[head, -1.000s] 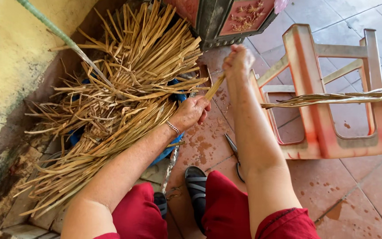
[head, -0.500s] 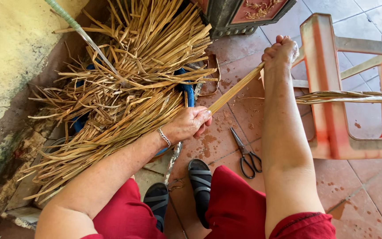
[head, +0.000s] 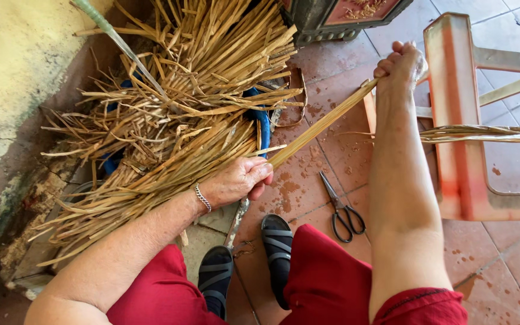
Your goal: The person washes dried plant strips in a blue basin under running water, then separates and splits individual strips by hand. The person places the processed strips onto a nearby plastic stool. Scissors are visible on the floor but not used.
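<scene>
A long flat dried leaf strip (head: 323, 123) runs taut between the two hands, slanting up and away from the heap of dried leaf strips (head: 170, 120) that lies against the wall. The left hand (head: 236, 180) rests at the near edge of that heap, its fingers curled shut around the strip's lower end, a thin bracelet (head: 203, 197) on the wrist. The right hand (head: 401, 63) is raised well to the right of the heap, fist closed tight on the strip's upper end.

A blue tub (head: 261, 120) shows through under the heap, mostly buried by the strips. A pair of black-handled scissors (head: 341, 207) lies on the red tiled floor (head: 332, 162) to the right of the heap, below the stretched strip and clear of both hands. Further right of the heap stands an orange plastic stool (head: 458, 120) turned on its side, just beside the right hand, with a thin bundle of strips (head: 482, 132) lying across its legs. Near the heap's lower right edge, two black sandals (head: 254, 259) show between the red trouser legs (head: 326, 283). Behind the heap's top right corner stands a dark carved cabinet base (head: 338, 18).
</scene>
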